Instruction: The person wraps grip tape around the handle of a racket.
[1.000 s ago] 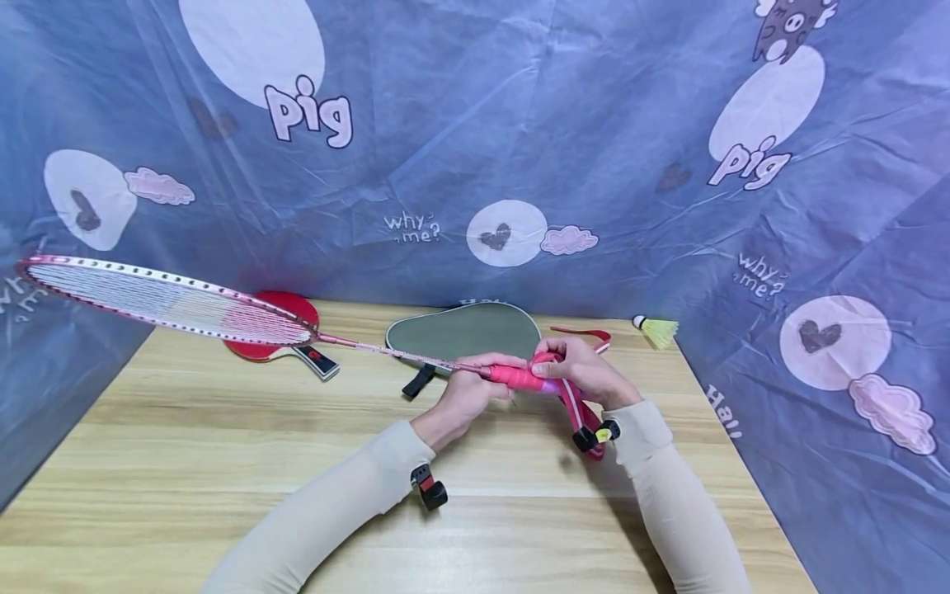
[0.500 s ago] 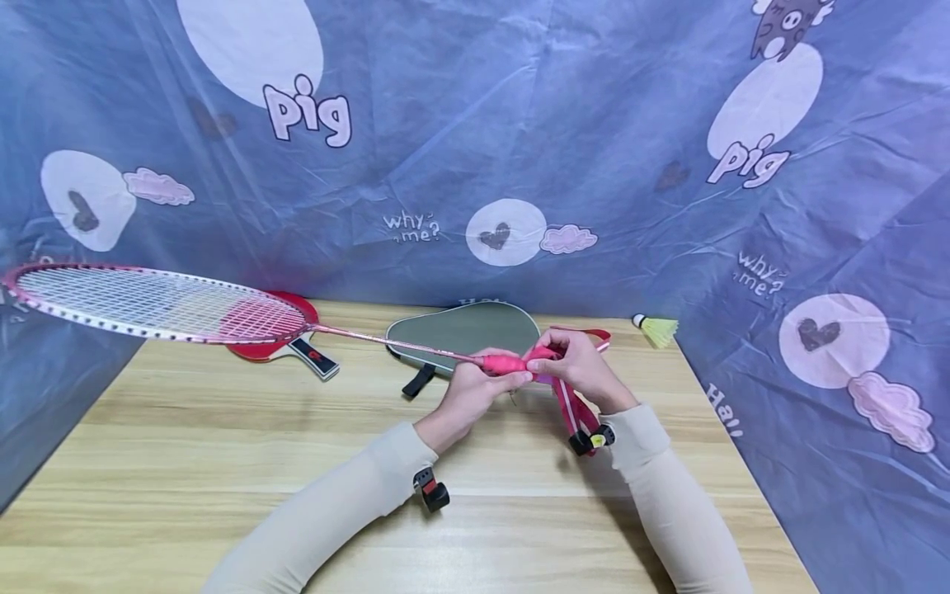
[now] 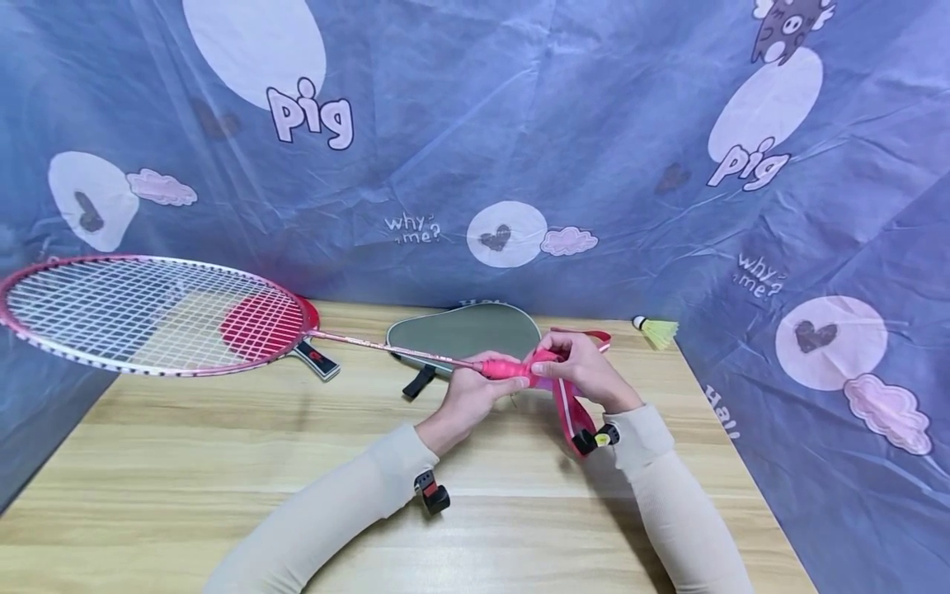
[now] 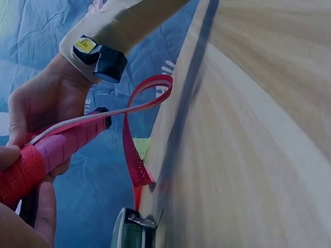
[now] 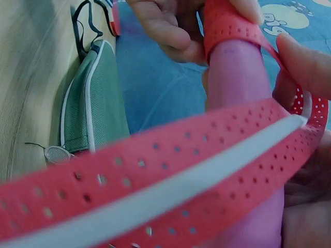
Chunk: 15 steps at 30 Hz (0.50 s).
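Note:
A pink badminton racket is held above the table, its strung head out to the left. My left hand grips its handle near the shaft, thumb along the wrapped part. Perforated red grip tape covers the upper handle; below it the pink-purple handle shows bare of tape. My right hand pinches the tape where it meets the handle. From there the loose tape, with a white strip along its middle, loops down and curls beside the right wrist.
Behind the hands lies a green paddle case with a black strap. A red table tennis paddle sits partly under the racket head. A red strip and a yellow shuttlecock lie at the back right of the wooden table.
The racket has turned about its shaft, so its strung face now shows wider. My left hand has shifted its thumb onto the handle. The right hand keeps pinching the tape.

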Available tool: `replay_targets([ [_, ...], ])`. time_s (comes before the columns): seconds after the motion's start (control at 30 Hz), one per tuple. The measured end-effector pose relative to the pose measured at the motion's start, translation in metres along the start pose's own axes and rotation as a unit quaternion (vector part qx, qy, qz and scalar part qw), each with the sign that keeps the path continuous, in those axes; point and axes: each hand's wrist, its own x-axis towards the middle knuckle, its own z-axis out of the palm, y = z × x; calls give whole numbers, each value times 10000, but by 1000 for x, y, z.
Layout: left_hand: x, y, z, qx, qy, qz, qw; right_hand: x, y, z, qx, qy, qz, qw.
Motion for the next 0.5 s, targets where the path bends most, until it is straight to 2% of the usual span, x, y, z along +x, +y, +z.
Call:
replay_targets([
  [0.13, -2, 2, -1, 101, -81, 104, 9999, 0, 2, 0, 285, -206, -112, 9993],
  [0.33, -2, 5, -2, 199, -154, 178, 9995, -1, 2, 2, 615, -219, -57, 9979],
  [0.5, -2, 7, -4, 401, -262, 215, 9986, -2, 1, 1, 309, -81, 24, 9995],
])
